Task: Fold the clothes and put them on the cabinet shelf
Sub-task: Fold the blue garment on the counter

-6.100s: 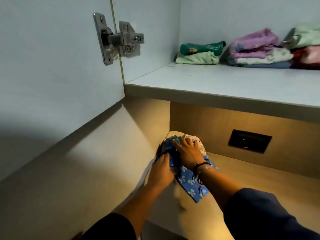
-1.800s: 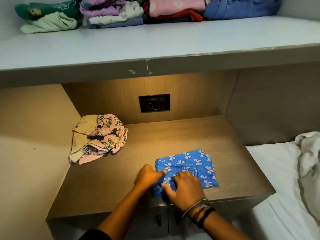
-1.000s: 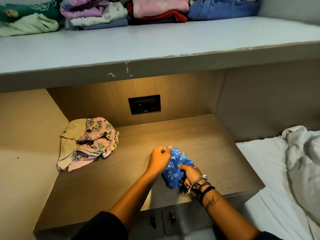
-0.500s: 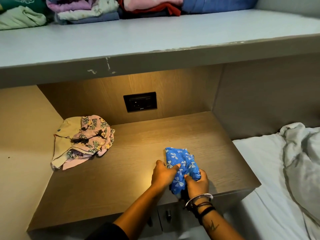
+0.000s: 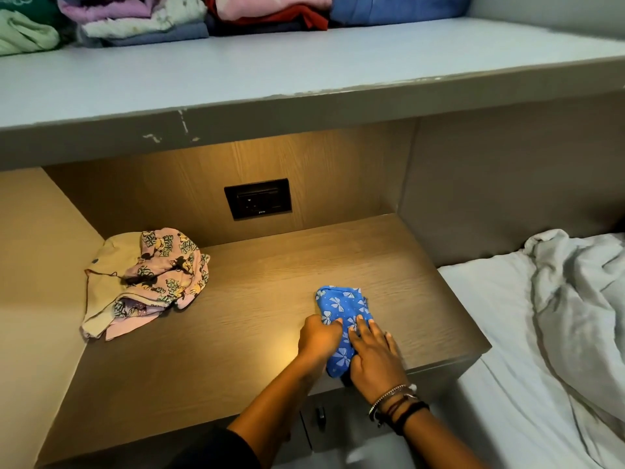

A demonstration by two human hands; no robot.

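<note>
A small blue garment with white bows (image 5: 340, 308) lies folded into a narrow strip on the wooden counter (image 5: 263, 292), near its front edge. My left hand (image 5: 319, 338) grips the strip's left side with curled fingers. My right hand (image 5: 373, 353) lies flat on its near end, fingers spread and pressing down. A crumpled pink cartoon-print garment (image 5: 165, 265) sits on a beige one (image 5: 108, 262) at the counter's back left. Above, the grey cabinet shelf (image 5: 304, 66) carries folded clothes (image 5: 142, 18) along its back.
A black wall socket (image 5: 257, 198) is set in the wooden back panel. A bed with a white sheet (image 5: 500, 333) and a rumpled grey blanket (image 5: 581, 299) lies to the right. Drawer handles (image 5: 319, 416) show below the counter edge.
The blue garment went from a flat rectangle to a bunch lifted in both hands, and now lies down again as a narrow folded strip. My right hand has flattened on top of it.
</note>
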